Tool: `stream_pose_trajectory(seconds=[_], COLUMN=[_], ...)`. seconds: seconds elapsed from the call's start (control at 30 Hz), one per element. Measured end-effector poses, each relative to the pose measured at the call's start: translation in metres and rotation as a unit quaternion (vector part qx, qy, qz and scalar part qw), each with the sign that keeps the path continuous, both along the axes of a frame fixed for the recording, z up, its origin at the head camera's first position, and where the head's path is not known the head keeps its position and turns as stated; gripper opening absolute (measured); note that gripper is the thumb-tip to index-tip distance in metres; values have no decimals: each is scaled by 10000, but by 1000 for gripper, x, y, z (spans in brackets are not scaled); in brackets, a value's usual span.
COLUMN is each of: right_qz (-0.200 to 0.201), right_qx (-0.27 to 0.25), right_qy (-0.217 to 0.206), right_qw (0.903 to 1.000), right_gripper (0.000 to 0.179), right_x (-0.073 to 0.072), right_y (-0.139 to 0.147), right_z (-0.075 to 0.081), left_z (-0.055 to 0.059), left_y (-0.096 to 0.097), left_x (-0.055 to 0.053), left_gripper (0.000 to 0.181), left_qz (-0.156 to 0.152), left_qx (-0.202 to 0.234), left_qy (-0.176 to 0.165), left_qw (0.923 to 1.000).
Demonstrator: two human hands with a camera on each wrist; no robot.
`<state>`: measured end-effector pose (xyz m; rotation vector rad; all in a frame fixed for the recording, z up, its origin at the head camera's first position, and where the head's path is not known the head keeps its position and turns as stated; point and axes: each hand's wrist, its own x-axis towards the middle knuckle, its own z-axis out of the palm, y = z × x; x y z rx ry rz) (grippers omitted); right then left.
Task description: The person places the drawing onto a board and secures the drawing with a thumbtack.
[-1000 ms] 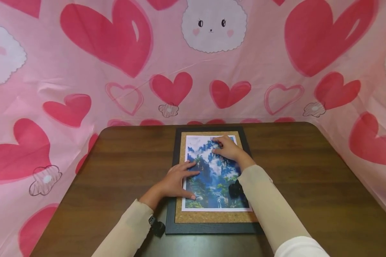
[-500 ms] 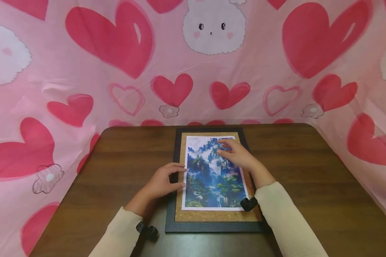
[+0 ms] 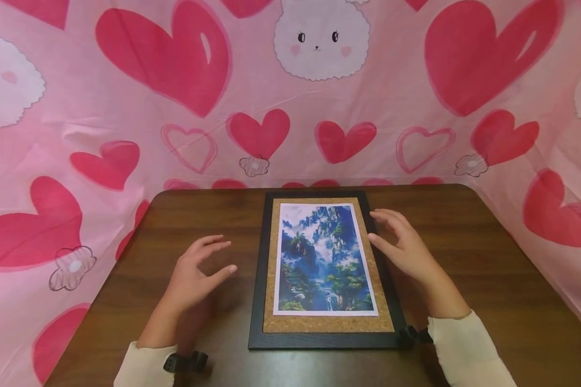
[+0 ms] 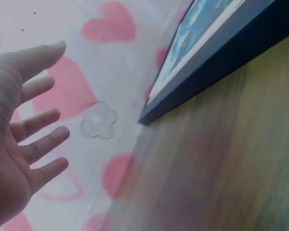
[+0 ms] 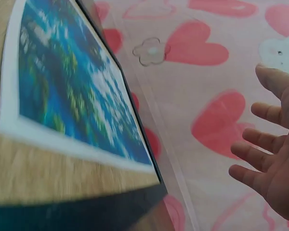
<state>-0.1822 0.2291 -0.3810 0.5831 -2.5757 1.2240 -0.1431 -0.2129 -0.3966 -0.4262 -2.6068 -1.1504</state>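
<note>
A printed landscape picture (image 3: 319,263) with a white border lies on a cork board (image 3: 329,324) in a black frame (image 3: 319,341), at the middle of the table in the head view. My left hand (image 3: 196,274) hovers left of the frame, apart from it, with fingers spread and nothing held. On the other side, my right hand (image 3: 404,250) is near the frame's right edge, its fingertips overlapping that edge in the head view. Both wrist views show relaxed, spread fingers: the left hand (image 4: 29,130) and the right hand (image 5: 277,144) hold nothing.
A dark brown wooden table (image 3: 465,242) carries the frame. Behind and beside it hangs a pink cloth (image 3: 387,97) printed with hearts and white animal faces. Black wrist cameras, such as the left one (image 3: 186,362), sit at both sleeves.
Both hands have lifted off the picture and moved apart, the left one to the left and the right one to the right. The picture and frame stay in place.
</note>
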Motion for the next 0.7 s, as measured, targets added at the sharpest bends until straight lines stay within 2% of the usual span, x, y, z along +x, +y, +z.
stream_pose_trajectory(seconds=[0.17, 0.3, 0.53, 0.63, 0.7], right_qz=[-325, -514, -850, -1061, -1229], right_qx=[549, 915, 1409, 1697, 1938], right_qy=[217, 411, 676, 787, 820], right_qw=[9977, 9936, 9840, 9766, 9699], right_gripper=[52, 55, 58, 60, 60], right_x=[12, 17, 18, 18, 19], right_y=[17, 36, 76, 90, 99], right_z=[-1, -1, 0, 0, 0], left_z=[6, 10, 15, 15, 15], left_y=[-17, -33, -61, -71, -76], left_x=[8, 9, 11, 13, 14], left_gripper=[49, 49, 48, 50, 52], left_qz=[371, 710, 1139, 1332, 1466], left_qx=[-193, -442, -833, -1263, -1616], left_qy=[395, 837, 1490, 1603, 1697], left_qw=[9983, 9930, 9787, 9699, 9610])
